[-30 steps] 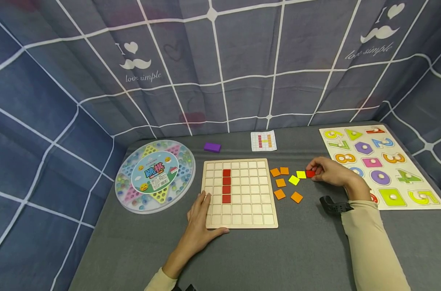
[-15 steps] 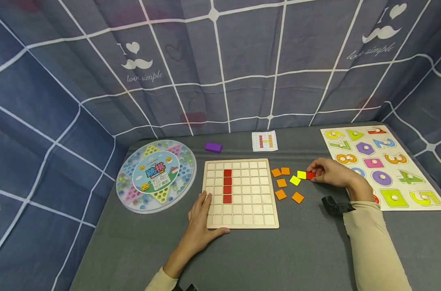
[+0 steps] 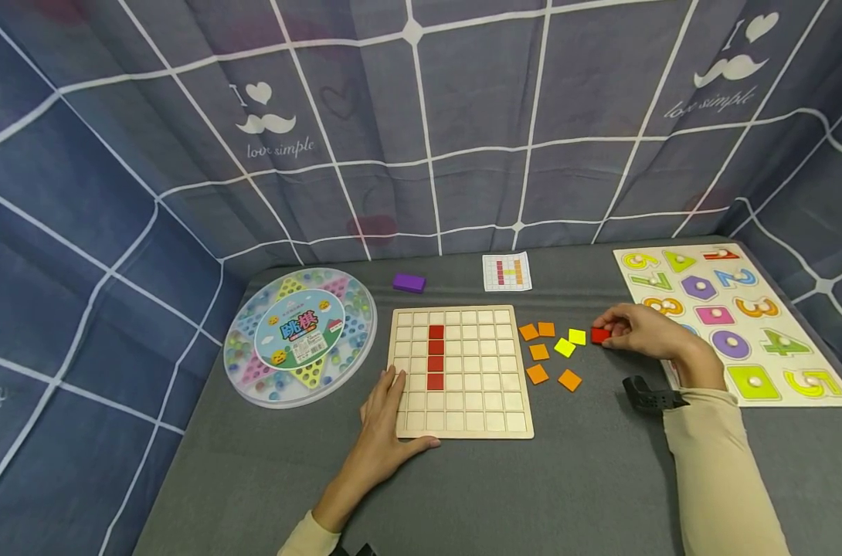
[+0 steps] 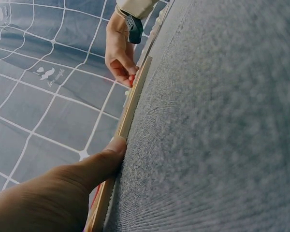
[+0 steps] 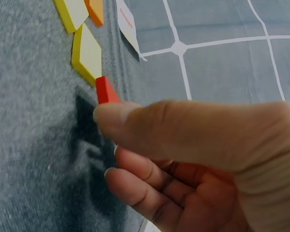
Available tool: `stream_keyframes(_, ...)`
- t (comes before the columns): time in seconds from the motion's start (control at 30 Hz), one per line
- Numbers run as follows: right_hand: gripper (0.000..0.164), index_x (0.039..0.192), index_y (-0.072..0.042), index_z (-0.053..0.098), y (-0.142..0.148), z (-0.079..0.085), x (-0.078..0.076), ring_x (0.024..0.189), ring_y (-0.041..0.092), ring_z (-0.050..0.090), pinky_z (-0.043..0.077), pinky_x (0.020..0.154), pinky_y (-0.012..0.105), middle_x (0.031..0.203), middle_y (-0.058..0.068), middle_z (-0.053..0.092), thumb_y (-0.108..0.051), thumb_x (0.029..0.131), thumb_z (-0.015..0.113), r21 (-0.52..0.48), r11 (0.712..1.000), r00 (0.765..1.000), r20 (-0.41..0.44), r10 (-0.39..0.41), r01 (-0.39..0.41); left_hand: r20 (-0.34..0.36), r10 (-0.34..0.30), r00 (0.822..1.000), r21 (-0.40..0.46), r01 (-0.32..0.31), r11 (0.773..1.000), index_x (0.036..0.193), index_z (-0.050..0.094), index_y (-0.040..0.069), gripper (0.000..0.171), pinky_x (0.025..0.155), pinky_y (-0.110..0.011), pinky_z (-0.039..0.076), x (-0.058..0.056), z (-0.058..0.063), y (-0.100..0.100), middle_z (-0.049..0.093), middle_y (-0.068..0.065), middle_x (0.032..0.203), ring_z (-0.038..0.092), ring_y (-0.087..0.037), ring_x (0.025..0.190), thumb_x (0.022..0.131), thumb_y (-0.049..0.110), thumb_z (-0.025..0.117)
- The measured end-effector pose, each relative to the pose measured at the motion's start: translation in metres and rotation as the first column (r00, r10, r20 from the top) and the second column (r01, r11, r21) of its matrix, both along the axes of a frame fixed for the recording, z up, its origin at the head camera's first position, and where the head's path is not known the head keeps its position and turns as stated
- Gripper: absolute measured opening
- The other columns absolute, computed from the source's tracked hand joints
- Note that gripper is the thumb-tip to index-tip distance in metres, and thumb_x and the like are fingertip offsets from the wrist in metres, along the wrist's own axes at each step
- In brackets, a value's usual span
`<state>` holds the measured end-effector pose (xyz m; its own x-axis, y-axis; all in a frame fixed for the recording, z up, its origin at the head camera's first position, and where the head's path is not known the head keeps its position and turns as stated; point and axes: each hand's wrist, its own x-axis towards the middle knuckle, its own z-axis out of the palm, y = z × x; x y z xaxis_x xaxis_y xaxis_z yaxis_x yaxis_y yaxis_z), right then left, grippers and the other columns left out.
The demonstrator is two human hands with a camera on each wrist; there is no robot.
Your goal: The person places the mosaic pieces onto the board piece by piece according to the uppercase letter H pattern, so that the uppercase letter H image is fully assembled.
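Observation:
A wooden grid board [image 3: 477, 378] lies in the middle of the table, with a column of several red tiles [image 3: 436, 363] set in its cells. My left hand [image 3: 379, 421] rests at its lower left corner, fingers along the left edge and thumb at the front edge. To the right, my right hand [image 3: 636, 333] pinches a red tile [image 3: 599, 336] between thumb and fingers; the right wrist view shows this red tile [image 5: 106, 90] at the thumb tip. Beside it lie two yellow tiles [image 3: 565, 348] and several orange tiles [image 3: 570, 380].
A pattern card [image 3: 507, 272] lies behind the board, near a purple block [image 3: 409, 283]. At the left sits a round Chinese checkers box [image 3: 299, 336]. A number-and-shape puzzle board [image 3: 775, 371] lies at the right, partly under the right wrist. A curtain [image 3: 477, 116] hangs behind the table.
My right hand has drawn the red tile slightly to the right, opening a gap from the yellow tile. The left hand stays on the board's corner.

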<state>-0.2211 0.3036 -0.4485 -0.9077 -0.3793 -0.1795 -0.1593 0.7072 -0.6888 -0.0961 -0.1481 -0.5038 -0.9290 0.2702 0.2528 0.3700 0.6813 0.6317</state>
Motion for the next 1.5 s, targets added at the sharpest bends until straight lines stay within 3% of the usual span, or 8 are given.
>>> stream_keyframes(0.27, 0.031, 0.115, 0.005, 0.065, -0.011, 0.005, 0.001, 0.076, 0.009, 0.051, 0.044, 0.065, 0.021, 0.095, 0.011, 0.063, -0.004, 0.086, 0.073, -0.036, 0.999, 0.999, -0.036, 0.013, -0.014, 0.001, -0.001, 1.0, 0.002, 0.001, 1.0, 0.152, 0.03, -0.001, 0.112, 0.106, -0.065, 0.019, 0.0, 0.0, -0.001, 0.023, -0.025, 0.158, 0.023, -0.046, 0.144, 0.065, 0.036, 0.091)
stream_keyframes(0.6, 0.031, 0.115, 0.004, 0.064, -0.016, 0.002, 0.0, 0.076, 0.01, 0.051, 0.044, 0.065, 0.022, 0.096, 0.01, 0.062, -0.003, 0.086, 0.072, -0.061, 0.998, 1.0, -0.014, 0.018, -0.019, 0.02, -0.002, 1.0, 0.012, 0.002, 1.0, 0.152, 0.029, -0.001, 0.112, 0.107, -0.066, 0.018, 0.001, 0.0, -0.002, 0.021, -0.025, 0.158, 0.021, -0.046, 0.144, 0.066, 0.036, 0.09)
stream_keyframes(0.93, 0.026, 0.109, 0.001, 0.068, -0.032, 0.004, -0.001, 0.075, 0.009, 0.051, 0.044, 0.064, 0.021, 0.091, 0.008, 0.061, -0.003, 0.084, 0.074, -0.042, 0.999, 0.993, -0.11, 0.03, -0.035, 0.021, -0.002, 1.0, 0.009, 0.002, 1.0, 0.153, 0.028, 0.0, 0.112, 0.107, -0.065, 0.019, 0.001, 0.0, -0.001, 0.021, -0.025, 0.159, 0.021, -0.047, 0.144, 0.066, 0.035, 0.09)
stream_keyframes(1.03, 0.025, 0.107, 0.0, 0.069, -0.045, 0.003, -0.002, 0.076, 0.01, 0.052, 0.044, 0.065, 0.021, 0.09, 0.007, 0.06, 0.0, 0.082, 0.074, -0.025, 0.998, 0.986, -0.157, 0.058, -0.063, 0.013, -0.003, 1.0, 0.004, 0.003, 1.0, 0.152, 0.029, -0.001, 0.112, 0.107, -0.065, 0.019, 0.001, 0.0, -0.002, 0.021, -0.025, 0.159, 0.022, -0.047, 0.144, 0.066, 0.035, 0.09)
stream_keyframes(1.23, 0.026, 0.104, -0.002, 0.071, -0.087, 0.004, 0.0, 0.074, 0.013, 0.052, 0.043, 0.065, 0.022, 0.086, 0.005, 0.059, 0.001, 0.078, 0.075, 0.006, 0.986, 0.949, -0.268, 0.164, -0.169, 0.006, -0.004, 1.0, 0.001, 0.004, 1.0, 0.152, 0.029, -0.001, 0.112, 0.106, -0.065, 0.02, 0.0, 0.001, -0.001, 0.021, -0.025, 0.159, 0.023, -0.047, 0.144, 0.066, 0.036, 0.09)
stream_keyframes(1.5, 0.023, 0.101, -0.006, 0.072, -0.161, 0.001, 0.017, 0.072, 0.013, 0.052, 0.042, 0.063, 0.022, 0.086, 0.002, 0.056, -0.005, 0.08, 0.078, -0.021, 0.95, 0.906, -0.309, 0.289, -0.31, 0.019, 0.002, 1.0, -0.002, -0.002, 1.0, 0.152, 0.029, -0.001, 0.112, 0.107, -0.065, 0.02, -0.001, 0.002, -0.001, 0.022, -0.025, 0.159, 0.023, -0.047, 0.144, 0.066, 0.037, 0.09)
